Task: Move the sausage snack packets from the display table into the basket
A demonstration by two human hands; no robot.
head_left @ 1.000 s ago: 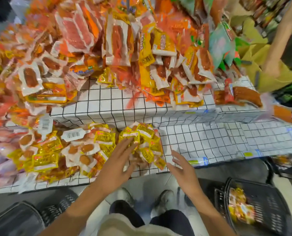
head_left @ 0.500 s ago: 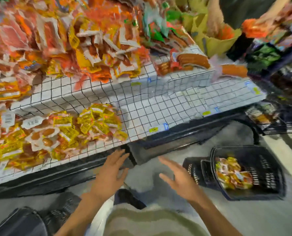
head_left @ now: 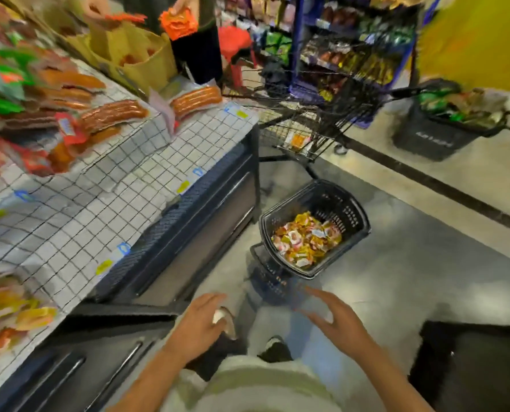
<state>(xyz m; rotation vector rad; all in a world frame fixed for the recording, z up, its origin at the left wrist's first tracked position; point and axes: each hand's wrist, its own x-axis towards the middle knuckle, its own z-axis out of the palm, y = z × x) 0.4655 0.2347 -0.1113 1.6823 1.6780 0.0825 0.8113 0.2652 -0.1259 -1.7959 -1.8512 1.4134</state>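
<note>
Down on the floor, right of the display table (head_left: 146,185), sits the black basket (head_left: 351,221), tilted, resting on a second black basket part under it. Heap of yellow/red sausage snack packets (head_left: 305,240) inside it, covering most of the bottom.

Person stands at the table corner, both hands out in front at waist level, above their own shoes and the floor. Left hand (head_left: 198,325): fingers straight, loosely together, holding nothing, just off the table's dark edge. Right hand (head_left: 334,318): fingers spread and slightly bent, holding nothing, near the basket's near rim but apart from it. Motion blur on both, fine finger detail not readable.

More yellow packets (head_left: 6,310) on the table at the near left edge, on the white grid-pattern cover. Bare grid cover between them and the far end. Far end: long vacuum-packed sausages (head_left: 113,113), plus red, orange and green packs, blurred.

Second person at the far end of the table, hand holding an orange pack (head_left: 179,22) over a yellow bag (head_left: 137,55). Wire cart (head_left: 316,114) beyond the table corner. Another dark basket (head_left: 432,135) with green packs further right. Stocked shelves (head_left: 351,49) behind.
</note>
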